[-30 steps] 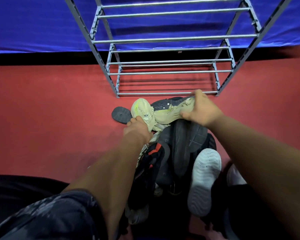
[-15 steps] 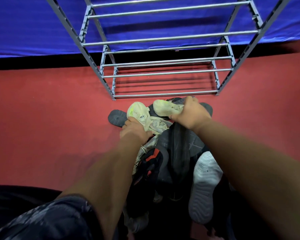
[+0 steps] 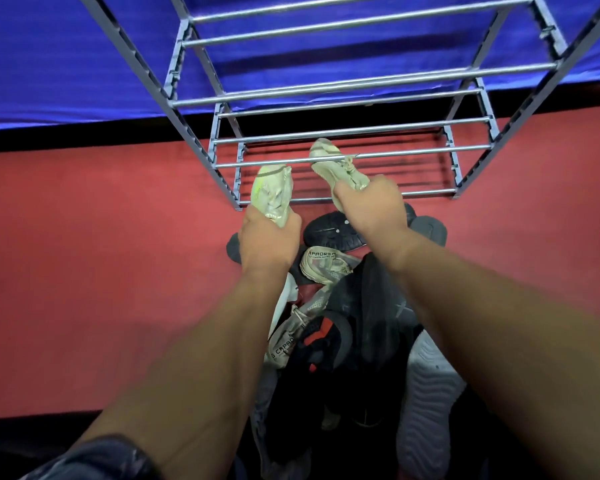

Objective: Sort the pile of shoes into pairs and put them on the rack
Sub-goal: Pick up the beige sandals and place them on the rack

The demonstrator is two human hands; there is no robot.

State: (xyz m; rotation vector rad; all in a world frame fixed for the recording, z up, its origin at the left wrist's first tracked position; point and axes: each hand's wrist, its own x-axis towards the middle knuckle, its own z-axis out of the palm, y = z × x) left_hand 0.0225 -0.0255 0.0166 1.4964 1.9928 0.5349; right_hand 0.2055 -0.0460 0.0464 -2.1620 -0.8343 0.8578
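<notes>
Both hands have lifted off the shoe pile (image 3: 343,306), left hand (image 3: 269,237) and right hand (image 3: 371,211) each gripping a pale green sneaker (image 3: 272,190) toward the metal rack (image 3: 354,154); set them side by side, toes matching.

Near the frame's centre, a pale shoe (image 3: 328,266) in the pile shows lettering that looks like "CAPRORE", with smaller unreadable print beneath. Lower left of it, a grey shoe (image 3: 284,344) bears partly hidden letters "CAPRO".
</notes>
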